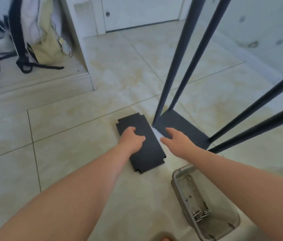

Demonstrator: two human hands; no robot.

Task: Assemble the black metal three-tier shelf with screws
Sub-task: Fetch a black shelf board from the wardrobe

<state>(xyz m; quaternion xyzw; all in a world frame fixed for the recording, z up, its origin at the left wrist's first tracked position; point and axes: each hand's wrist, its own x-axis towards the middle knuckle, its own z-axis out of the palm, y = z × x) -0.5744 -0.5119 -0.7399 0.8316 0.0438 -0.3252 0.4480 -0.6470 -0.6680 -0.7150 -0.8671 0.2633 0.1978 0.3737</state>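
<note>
Lying under fingers (pixel 130 129) of left hand (pixel 132 139), black shelf panel (pixel 152 153)

Only two arms and a sliver of something more show of the person. The left forearm (pixel 85 188) is bare along its whole visible length, broad near the camera and narrowing to the wrist. The right forearm (pixel 241 180) is bare as well and looks slimmer in this view. The left hand (pixel 133 140) is bare, with rounded knuckles and a thumb (pixel 142 137) that looks short and blunt from this angle. The right hand (pixel 175 141) is bare too, its fingers (pixel 170 131) long and slender. Blur softens the nails and finer detail. A small rounded bare part (pixel 165 239) shows at the bottom edge; which part of the body it is cannot be told.
</note>
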